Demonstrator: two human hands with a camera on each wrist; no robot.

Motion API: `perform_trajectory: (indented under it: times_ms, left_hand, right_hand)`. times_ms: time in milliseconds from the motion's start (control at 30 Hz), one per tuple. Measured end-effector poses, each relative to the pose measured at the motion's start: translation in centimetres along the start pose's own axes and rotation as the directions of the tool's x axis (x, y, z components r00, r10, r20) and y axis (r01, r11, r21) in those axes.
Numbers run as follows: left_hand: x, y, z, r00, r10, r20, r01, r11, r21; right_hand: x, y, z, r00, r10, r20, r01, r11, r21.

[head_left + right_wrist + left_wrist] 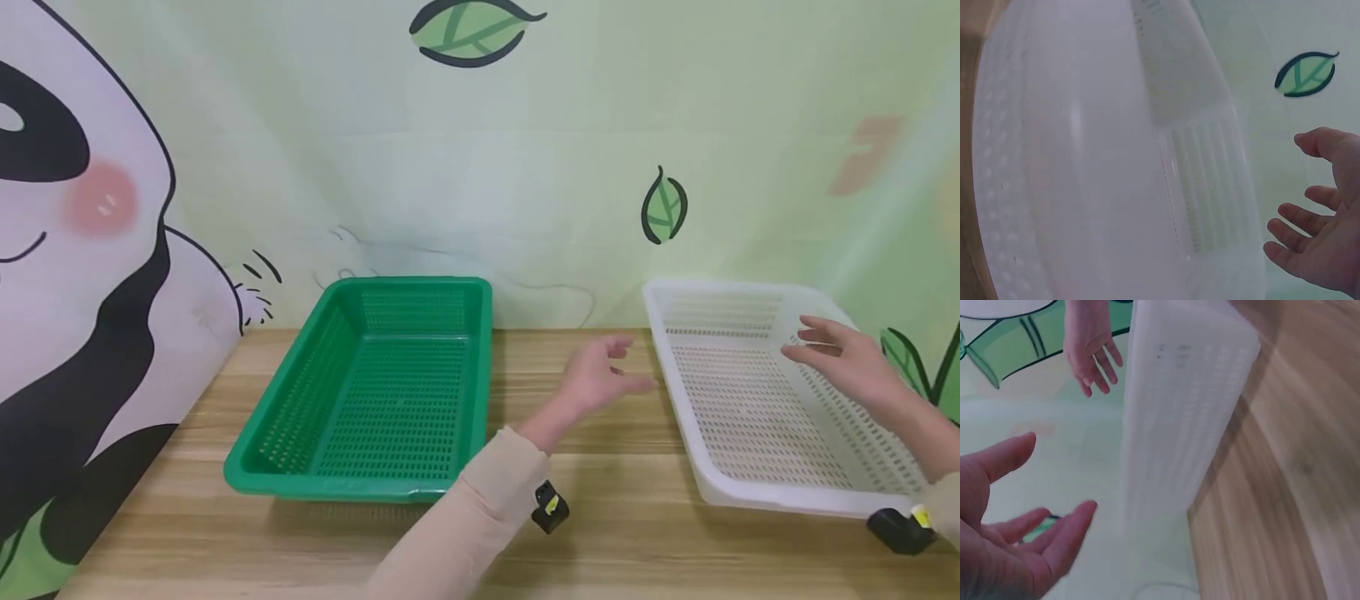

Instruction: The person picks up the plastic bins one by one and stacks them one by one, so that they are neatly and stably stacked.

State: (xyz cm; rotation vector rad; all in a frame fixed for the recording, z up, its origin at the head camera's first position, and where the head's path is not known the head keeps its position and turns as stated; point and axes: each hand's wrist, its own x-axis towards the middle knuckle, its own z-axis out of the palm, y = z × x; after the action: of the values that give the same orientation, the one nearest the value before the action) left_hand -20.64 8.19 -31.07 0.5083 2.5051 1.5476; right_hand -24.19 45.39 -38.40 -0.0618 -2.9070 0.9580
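A white perforated plastic basket (750, 400) stands on the right of the table, with nothing visible inside it. My left hand (596, 375) hovers just left of that basket, fingers spread and holding nothing. Over the basket's right side is my right hand (847, 358), its fingers loosely extended and apart from the rim. Both wrist views show bare palms: the left hand (1016, 537) faces the basket's outer wall (1179, 412), and the right hand (1322, 219) is beside the white rim (1235, 125). A green perforated basket (397, 408) sits to the left, beyond the left forearm.
The baskets rest on a wood-grain table (600, 517). Behind it hangs a pale green backdrop (585, 108) printed with leaves and a panda (75, 275). Small black devices (551, 507) are strapped at both wrists. The left sleeve (480, 508) passes by the green basket's near right corner.
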Motion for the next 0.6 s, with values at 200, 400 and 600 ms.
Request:
perform_trajectory:
  times_ms: [200, 400, 600]
  left_hand:
    - [-0.6, 0.0, 1.8, 0.995, -0.078, -0.068, 0.082, 0.995, 0.060]
    - [-0.8, -0.4, 3.9, 0.991, -0.118, -0.065, 0.120, 0.993, 0.020]
    - [-0.7, -1.2, 5.7, 0.993, -0.106, -0.056, 0.108, 0.994, 0.026]
  right_hand:
    - [1.6, 4.8, 0.0, 0.998, 0.037, -0.046, -0.038, 0.999, -0.023]
    - [-0.1, 4.9, -0.4, 0.976, 0.119, -0.184, -0.124, 0.992, -0.017]
    - [-2.6, 1.9, -1.7, 0.957, 0.202, -0.210, -0.204, 0.979, 0.009]
